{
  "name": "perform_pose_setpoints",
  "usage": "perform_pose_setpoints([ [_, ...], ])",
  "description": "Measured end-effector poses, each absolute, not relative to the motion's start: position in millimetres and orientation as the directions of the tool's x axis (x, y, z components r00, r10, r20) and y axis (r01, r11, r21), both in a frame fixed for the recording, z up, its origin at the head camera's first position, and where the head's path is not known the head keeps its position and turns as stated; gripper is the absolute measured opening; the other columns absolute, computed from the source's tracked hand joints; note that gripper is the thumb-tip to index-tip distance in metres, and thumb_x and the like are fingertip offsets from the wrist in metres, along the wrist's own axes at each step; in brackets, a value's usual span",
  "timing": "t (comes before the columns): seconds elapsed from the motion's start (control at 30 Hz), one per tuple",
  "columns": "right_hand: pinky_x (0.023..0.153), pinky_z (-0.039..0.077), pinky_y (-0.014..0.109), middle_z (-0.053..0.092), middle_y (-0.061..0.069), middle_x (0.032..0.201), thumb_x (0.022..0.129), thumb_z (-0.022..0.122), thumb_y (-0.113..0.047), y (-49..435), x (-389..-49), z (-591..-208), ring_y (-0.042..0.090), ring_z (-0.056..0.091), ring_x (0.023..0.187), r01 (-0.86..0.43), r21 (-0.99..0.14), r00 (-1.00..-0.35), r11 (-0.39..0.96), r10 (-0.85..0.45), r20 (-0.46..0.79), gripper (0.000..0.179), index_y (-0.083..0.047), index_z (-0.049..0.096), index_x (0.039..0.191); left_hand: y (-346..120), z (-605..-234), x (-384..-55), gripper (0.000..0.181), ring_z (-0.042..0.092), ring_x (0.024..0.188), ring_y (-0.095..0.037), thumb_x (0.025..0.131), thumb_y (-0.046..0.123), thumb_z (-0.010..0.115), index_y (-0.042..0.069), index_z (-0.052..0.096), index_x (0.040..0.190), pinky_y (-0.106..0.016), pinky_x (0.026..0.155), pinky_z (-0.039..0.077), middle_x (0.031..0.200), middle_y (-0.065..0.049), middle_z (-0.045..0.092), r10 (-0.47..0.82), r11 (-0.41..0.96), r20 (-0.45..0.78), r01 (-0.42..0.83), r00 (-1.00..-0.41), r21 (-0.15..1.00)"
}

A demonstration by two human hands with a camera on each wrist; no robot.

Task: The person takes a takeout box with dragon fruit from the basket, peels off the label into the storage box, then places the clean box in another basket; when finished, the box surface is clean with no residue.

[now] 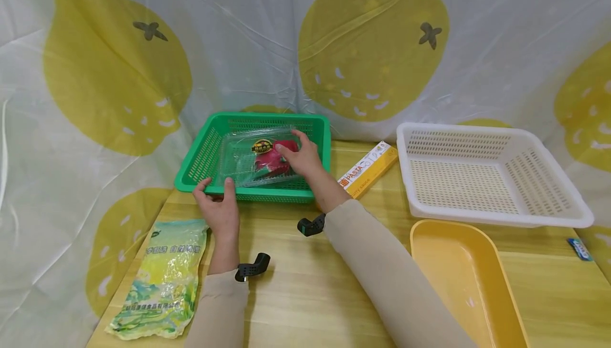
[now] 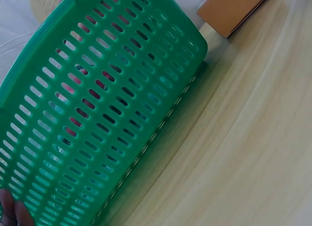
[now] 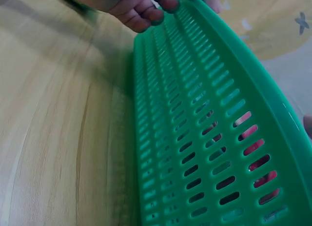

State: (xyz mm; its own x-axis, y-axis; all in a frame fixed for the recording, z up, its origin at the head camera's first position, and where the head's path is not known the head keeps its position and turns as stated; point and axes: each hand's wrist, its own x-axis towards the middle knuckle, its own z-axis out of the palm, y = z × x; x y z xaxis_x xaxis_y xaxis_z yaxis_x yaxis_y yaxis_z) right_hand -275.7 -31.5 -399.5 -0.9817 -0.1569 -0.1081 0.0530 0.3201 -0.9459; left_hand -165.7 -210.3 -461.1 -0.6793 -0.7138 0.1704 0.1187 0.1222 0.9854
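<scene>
Gripping near rim of green basket (image 1: 274, 193) with curled fingers of left hand (image 1: 221, 211). Touching clear container (image 1: 235, 161), lying inside that basket, with partly spread right hand (image 1: 304, 158); cannot tell whether pinched. See red item (image 1: 270, 164) through clear plastic; pasta box (image 1: 370, 172) beside basket.

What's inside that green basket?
The green basket holds a clear plastic box with a black-and-gold label. Something red shows through it; I can't tell whether it's inside or underneath. The right hand covers part of the box, hiding what's behind.
</scene>
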Motion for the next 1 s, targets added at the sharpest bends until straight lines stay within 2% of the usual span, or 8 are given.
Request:
perform_pose_setpoints([
  [0.17,0.118,0.040,0.050,0.037,0.015,0.163,0.100,0.066,-0.033,-29.4,-275.5,-397.4,0.036,0.039,0.148,0.110,-0.948,-0.970,0.300,-0.175,-0.169,0.066,-0.017,0.037,0.158,-207.5,-460.4,-166.8,0.046,0.045,0.065,-0.011,0.098,0.029,0.069,0.014,0.047,0.135,-0.024,0.064,0.040,0.069,-0.001,0.040,-0.715,0.111,0.170,0.131,-0.678,0.985],
  [0.33,0.112,0.046,0.046,0.044,0.014,0.159,0.102,0.063,-0.028,-31.4,-275.5,-398.4,0.034,0.049,0.137,0.109,-0.927,-0.972,0.359,-0.159,-0.175,0.060,-0.017,0.040,0.156,-204.9,-453.7,-163.8,0.048,0.042,0.057,-0.008,0.098,0.030,0.069,0.014,0.047,0.137,-0.024,0.060,0.039,0.064,-0.001,0.038,-0.710,0.096,0.161,0.132,-0.686,0.987],
  [0.5,0.095,0.050,0.039,0.052,0.016,0.152,0.103,0.061,-0.025,-37.1,-274.5,-398.3,0.031,0.056,0.120,0.096,-0.908,-0.978,0.407,-0.132,-0.163,0.056,-0.017,0.041,0.155,-204.5,-443.0,-158.7,0.053,0.040,0.053,-0.007,0.099,0.025,0.068,0.010,0.043,0.144,-0.022,0.056,0.037,0.058,0.005,0.037,-0.707,0.061,0.110,0.095,-0.698,0.994],
  [0.6,0.090,0.049,0.038,0.053,0.016,0.151,0.103,0.062,-0.025,-37.4,-274.2,-397.9,0.032,0.057,0.118,0.103,-0.910,-0.977,0.402,-0.130,-0.168,0.055,-0.018,0.042,0.154,-208.6,-451.8,-162.9,0.055,0.040,0.052,-0.006,0.099,0.026,0.067,0.011,0.043,0.145,-0.022,0.056,0.037,0.056,0.006,0.036,-0.712,0.066,0.116,0.098,-0.693,0.993],
  [0.83,0.103,0.049,0.047,0.048,0.021,0.147,0.099,0.069,-0.027,-36.2,-274.7,-400.8,0.038,0.040,0.136,0.118,-0.917,-0.977,0.381,-0.122,-0.176,0.054,-0.021,0.048,0.148,-209.7,-457.9,-166.2,0.054,0.040,0.051,-0.006,0.097,0.030,0.070,0.016,0.044,0.143,-0.022,0.053,0.037,0.055,0.007,0.038,-0.714,0.072,0.138,0.124,-0.687,0.990],
  [1.0,0.096,0.048,0.043,0.044,0.024,0.146,0.099,0.069,-0.027,-36.1,-273.9,-402.4,0.039,0.038,0.134,0.115,-0.928,-0.976,0.353,-0.136,-0.172,0.050,-0.021,0.051,0.145,-209.0,-457.9,-165.4,0.056,0.039,0.050,-0.006,0.098,0.031,0.069,0.015,0.044,0.145,-0.022,0.052,0.036,0.054,0.008,0.037,-0.713,0.076,0.134,0.114,-0.688,0.991],
])
